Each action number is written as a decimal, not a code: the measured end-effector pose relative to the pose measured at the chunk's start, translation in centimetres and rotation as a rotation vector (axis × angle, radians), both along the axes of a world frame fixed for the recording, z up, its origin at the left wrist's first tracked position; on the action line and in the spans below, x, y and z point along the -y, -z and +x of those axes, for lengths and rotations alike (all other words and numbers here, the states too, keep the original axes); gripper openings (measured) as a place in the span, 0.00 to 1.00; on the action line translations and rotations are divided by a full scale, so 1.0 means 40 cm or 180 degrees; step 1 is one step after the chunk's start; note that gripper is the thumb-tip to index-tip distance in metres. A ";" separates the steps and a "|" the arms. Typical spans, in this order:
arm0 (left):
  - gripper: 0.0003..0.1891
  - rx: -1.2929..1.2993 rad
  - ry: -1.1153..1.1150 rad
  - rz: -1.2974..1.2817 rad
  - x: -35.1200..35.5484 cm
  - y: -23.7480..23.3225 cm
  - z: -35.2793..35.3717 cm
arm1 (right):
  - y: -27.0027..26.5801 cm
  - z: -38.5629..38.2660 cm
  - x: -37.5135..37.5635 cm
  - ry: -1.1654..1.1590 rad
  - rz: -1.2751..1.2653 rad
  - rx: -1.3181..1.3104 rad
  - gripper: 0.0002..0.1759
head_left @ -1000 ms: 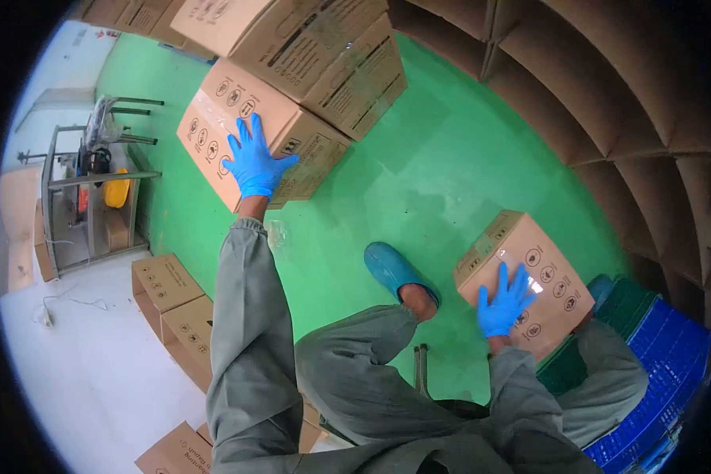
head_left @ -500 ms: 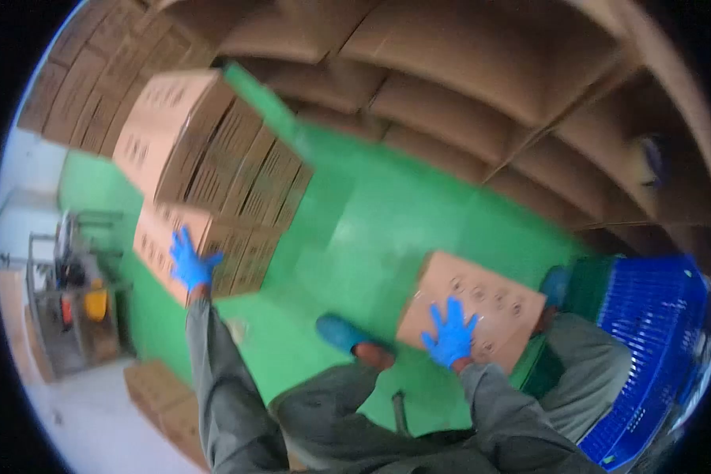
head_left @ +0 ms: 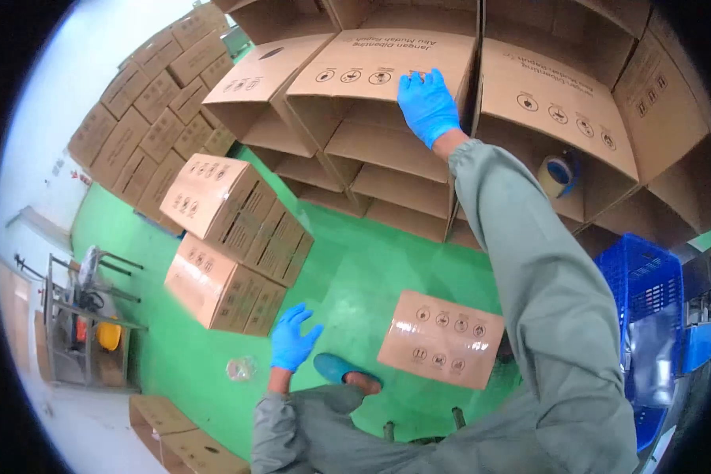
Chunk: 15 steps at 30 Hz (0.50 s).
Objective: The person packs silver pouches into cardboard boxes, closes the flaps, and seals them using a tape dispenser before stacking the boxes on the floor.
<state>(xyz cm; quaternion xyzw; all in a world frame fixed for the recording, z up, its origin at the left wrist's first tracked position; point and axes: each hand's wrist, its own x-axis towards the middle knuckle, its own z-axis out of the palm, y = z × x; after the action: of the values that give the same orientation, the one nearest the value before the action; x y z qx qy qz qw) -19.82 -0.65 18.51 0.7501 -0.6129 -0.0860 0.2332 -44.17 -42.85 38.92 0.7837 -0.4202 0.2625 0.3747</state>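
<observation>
My right hand (head_left: pixel 430 108), in a blue glove, reaches up to an open-mouthed cardboard box (head_left: pixel 347 75) in the stack at the back. Its fingers are bent over the front edge of the box's printed top panel; the thumb is hidden. Over the green floor, my left hand (head_left: pixel 294 340), also gloved in blue, is held in the air with its fingers apart and slightly curved, holding nothing. A closed cardboard box (head_left: pixel 442 340) with printed symbols lies in front of me, between my legs and the stack. Neither hand touches it.
Closed boxes (head_left: pixel 229 276) stand stacked at the left, with a taller box wall (head_left: pixel 154 118) behind. A tape roll (head_left: pixel 557 175) rests in an open carton. Blue crates (head_left: pixel 644 284) stand right. A metal cart (head_left: pixel 95 316) and flat cartons (head_left: pixel 186 438) are left.
My right hand has left the closed box in front of me and moved up to the open one. My left hand has come away from the stacked boxes. The view has shifted upward.
</observation>
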 end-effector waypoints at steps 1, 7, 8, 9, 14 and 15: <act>0.26 0.0094 0.0120 -0.0044 -0.002 -0.016 -0.037 | 0.001 0.007 -0.019 -0.0188 -0.0268 -0.0106 0.07; 0.43 0.0952 -0.0065 -0.0433 0.005 -0.254 -0.258 | -0.125 -0.057 -0.410 -0.1035 0.0406 0.0503 0.07; 0.43 0.1051 -0.0169 -0.0787 -0.004 -0.292 -0.289 | -0.151 -0.083 -0.474 -0.1010 0.0479 0.0508 0.07; 0.43 0.1035 -0.0109 -0.0728 -0.018 -0.328 -0.315 | -0.184 -0.115 -0.533 -0.1214 0.0710 0.0466 0.06; 0.22 0.1286 0.1146 -0.0572 -0.158 -0.307 -0.392 | -0.111 -0.299 -0.663 -0.1457 0.1559 0.0541 0.06; 0.21 0.1411 0.1252 -0.0474 -0.186 -0.299 -0.410 | -0.086 -0.361 -0.684 -0.1395 0.1771 0.0762 0.08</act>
<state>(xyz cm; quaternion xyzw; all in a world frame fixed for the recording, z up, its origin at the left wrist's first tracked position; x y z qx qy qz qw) -36.23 6.79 30.47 0.5983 -0.7869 0.0815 0.1269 -58.61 -15.50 42.37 0.8906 -0.3386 0.3020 0.0305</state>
